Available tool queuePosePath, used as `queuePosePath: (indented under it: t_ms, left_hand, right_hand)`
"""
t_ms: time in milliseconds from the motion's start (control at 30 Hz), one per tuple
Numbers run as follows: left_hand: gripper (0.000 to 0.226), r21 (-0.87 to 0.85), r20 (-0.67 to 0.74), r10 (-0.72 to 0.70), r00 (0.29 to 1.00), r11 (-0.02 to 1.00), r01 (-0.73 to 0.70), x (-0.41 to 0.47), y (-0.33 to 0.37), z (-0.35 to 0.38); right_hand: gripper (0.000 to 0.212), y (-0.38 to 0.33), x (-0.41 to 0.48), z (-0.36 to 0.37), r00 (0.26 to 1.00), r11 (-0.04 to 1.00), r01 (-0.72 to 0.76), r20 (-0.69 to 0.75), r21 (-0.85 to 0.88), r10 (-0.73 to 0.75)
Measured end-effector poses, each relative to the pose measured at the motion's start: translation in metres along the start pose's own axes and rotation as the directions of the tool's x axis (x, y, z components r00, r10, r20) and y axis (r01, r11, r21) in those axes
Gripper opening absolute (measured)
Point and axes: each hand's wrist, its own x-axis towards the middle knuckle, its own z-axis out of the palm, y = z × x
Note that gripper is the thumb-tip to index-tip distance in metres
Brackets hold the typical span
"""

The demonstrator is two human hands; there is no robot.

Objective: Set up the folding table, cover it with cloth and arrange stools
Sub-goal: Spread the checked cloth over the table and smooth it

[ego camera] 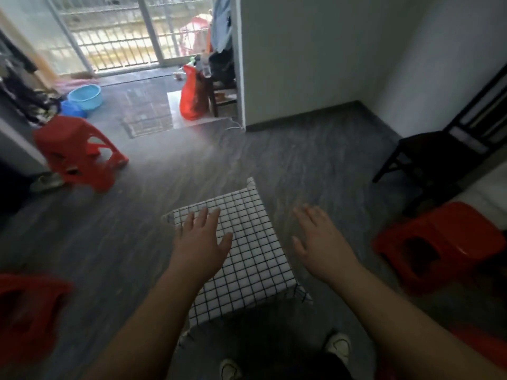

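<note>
Both hands spread: left hand (201,242) over checked cloth (251,259), right hand (321,246) past its edge

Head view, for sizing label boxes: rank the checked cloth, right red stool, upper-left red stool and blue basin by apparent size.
1. checked cloth
2. right red stool
3. upper-left red stool, perhaps smaller only through distance
4. blue basin

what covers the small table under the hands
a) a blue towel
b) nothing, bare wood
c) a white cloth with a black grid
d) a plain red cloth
C: the white cloth with a black grid is draped there, its corners hanging down, with the open left hand spread over it.
</note>
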Motion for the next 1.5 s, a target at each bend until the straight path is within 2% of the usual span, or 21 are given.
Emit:
queuePosePath:
  t_ms: [200, 367, 567, 733, 967, 1200, 1367, 1500]
  left_hand:
    - [0.070, 0.047, 0.066, 0.111, 0.992, 0.992, -0.114, 0.042, 0.111, 0.026]
    - [0.070, 0.101, 0.073, 0.190, 0.979, 0.975, -0.196, 0.085, 0.238, 0.065]
    - [0.070, 0.072, 0.128, 0.259, 0.957, 0.960, -0.269, 0.126, 0.383, 0.095]
    - [0.070, 0.075, 0.105, 0.262, 0.959, 0.960, -0.271, 0.162, 0.437, 0.092]
    - [0.071, 0.059, 0.113, 0.237, 0.965, 0.968, -0.244, 0.225, 0.454, 0.085]
    - [0.070, -0.004, 0.084, 0.171, 0.982, 0.985, -0.171, 0.333, 0.445, 0.080]
    - [0.071, -0.039, 0.099, 0.123, 0.987, 0.992, -0.120, 0.441, 0.404, 0.061]
    - [0.071, 0.010, 0.105, 0.019, 0.994, 1.000, -0.021, 0.527, 0.342, 0.033]
  right_hand:
    - [0.075, 0.094, 0.001, -0.023, 0.992, 0.992, -0.117, -0.035, 0.046, 0.118]
    - [0.084, 0.213, 0.008, -0.057, 0.983, 0.984, -0.171, -0.057, 0.038, 0.173]
    - [0.078, 0.340, 0.010, -0.109, 0.971, 0.974, -0.225, -0.087, -0.021, 0.223]
    - [0.070, 0.384, 0.024, -0.145, 0.965, 0.970, -0.241, -0.099, 0.035, 0.243]
    - [0.069, 0.405, 0.085, -0.180, 0.968, 0.973, -0.204, -0.126, 0.108, 0.217]
    - [0.069, 0.417, 0.201, -0.192, 0.982, 0.987, -0.156, -0.103, 0.027, 0.158]
    - [0.069, 0.403, 0.328, -0.190, 0.996, 0.996, -0.087, -0.035, -0.021, 0.087]
    - [0.076, 0.370, 0.443, -0.184, 0.999, 0.999, -0.022, 0.032, -0.025, 0.023]
